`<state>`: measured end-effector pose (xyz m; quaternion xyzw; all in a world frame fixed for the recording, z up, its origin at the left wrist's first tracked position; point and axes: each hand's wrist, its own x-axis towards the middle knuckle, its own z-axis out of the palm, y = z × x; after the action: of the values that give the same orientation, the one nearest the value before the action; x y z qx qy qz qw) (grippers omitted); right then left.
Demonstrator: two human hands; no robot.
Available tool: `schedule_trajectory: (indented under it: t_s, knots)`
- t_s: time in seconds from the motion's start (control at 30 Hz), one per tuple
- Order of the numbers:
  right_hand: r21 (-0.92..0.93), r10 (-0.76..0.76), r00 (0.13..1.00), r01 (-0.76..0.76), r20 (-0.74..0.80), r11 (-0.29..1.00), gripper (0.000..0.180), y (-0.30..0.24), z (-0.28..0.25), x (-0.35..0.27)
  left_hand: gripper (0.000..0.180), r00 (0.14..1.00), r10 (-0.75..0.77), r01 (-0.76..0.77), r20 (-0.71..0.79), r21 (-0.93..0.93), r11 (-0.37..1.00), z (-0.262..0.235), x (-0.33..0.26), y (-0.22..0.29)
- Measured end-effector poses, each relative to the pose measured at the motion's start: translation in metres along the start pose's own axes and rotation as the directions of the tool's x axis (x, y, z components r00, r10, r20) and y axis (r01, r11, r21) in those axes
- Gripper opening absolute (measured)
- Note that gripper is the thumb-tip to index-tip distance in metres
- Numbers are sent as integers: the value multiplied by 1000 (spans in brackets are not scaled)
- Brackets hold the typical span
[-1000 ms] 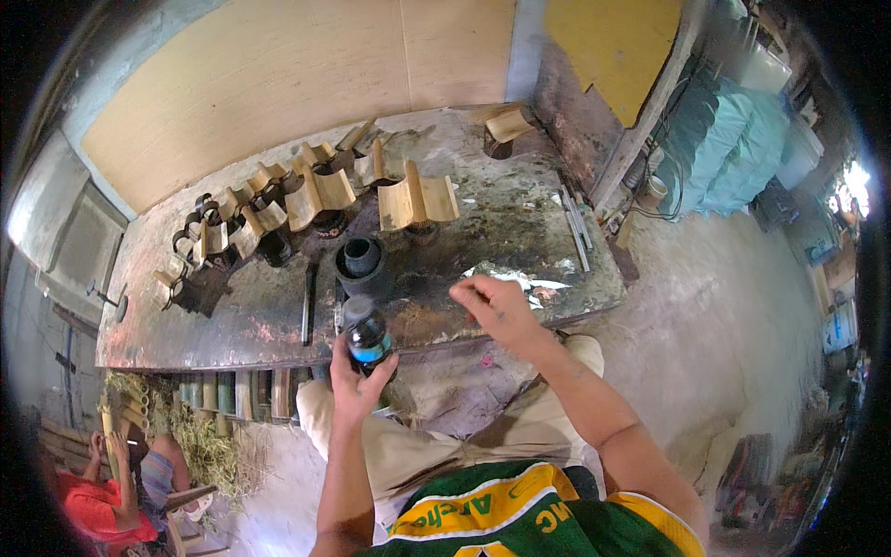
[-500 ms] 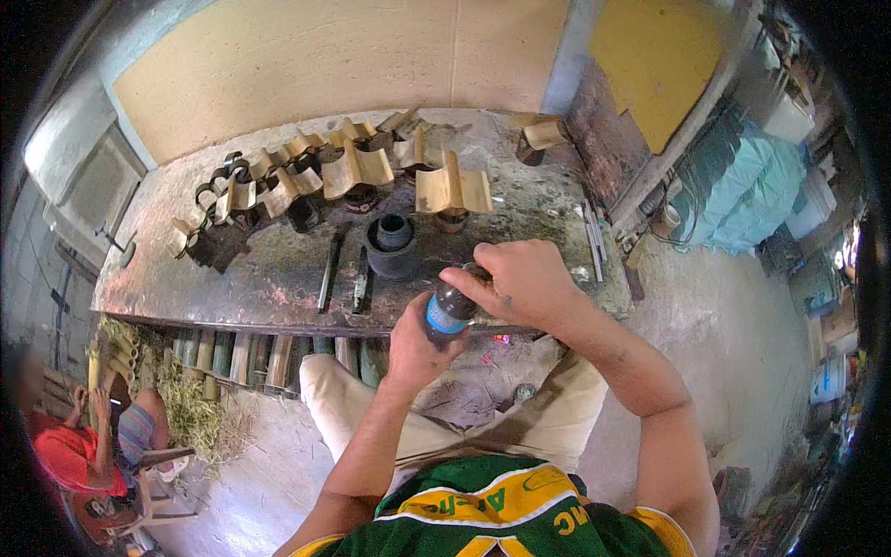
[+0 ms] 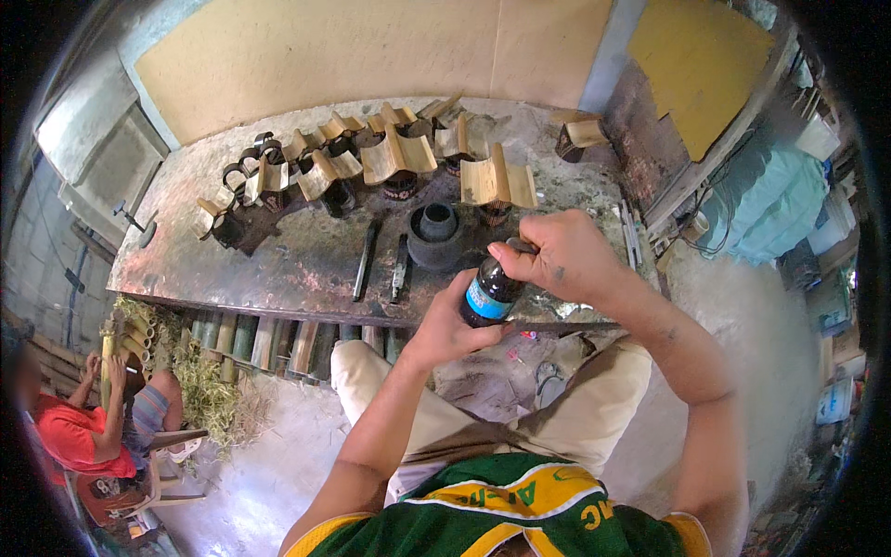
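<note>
My left hand (image 3: 445, 325) grips a small dark bottle (image 3: 487, 294) with a blue label around its lower body, holding it upright over the near edge of the workbench (image 3: 278, 269). My right hand (image 3: 557, 255) is closed over the bottle's top, hiding the cap. Just beyond the bottle stands a dark round cup-shaped mould (image 3: 436, 237) on the bench.
Several curved bamboo pieces (image 3: 394, 153) on dark stands line the bench's back. Two dark flat tools (image 3: 367, 260) lie beside the mould. Bamboo tubes (image 3: 251, 336) are stacked under the bench. A seated person in red (image 3: 79, 436) is at lower left. Blue-green sacks (image 3: 775, 200) stand right.
My left hand brought the bottle up from the lower left toward the bench edge, and my right hand came off the bench and closed over the bottle's top.
</note>
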<state>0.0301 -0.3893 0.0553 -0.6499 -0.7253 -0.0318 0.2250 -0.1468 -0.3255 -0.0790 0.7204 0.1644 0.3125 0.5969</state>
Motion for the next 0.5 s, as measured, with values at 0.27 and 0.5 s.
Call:
schedule_trajectory:
  t_s: [0.27,0.5]
  knots:
    - [164,-286,942,258,177,952,51,-1,-16,19,66,950,-62,206,305,-469,859,-25,-3,10]
    - [202,-541,800,503,260,840,43,-13,-38,27,71,884,7,205,467,-401,893,-41,-1,16]
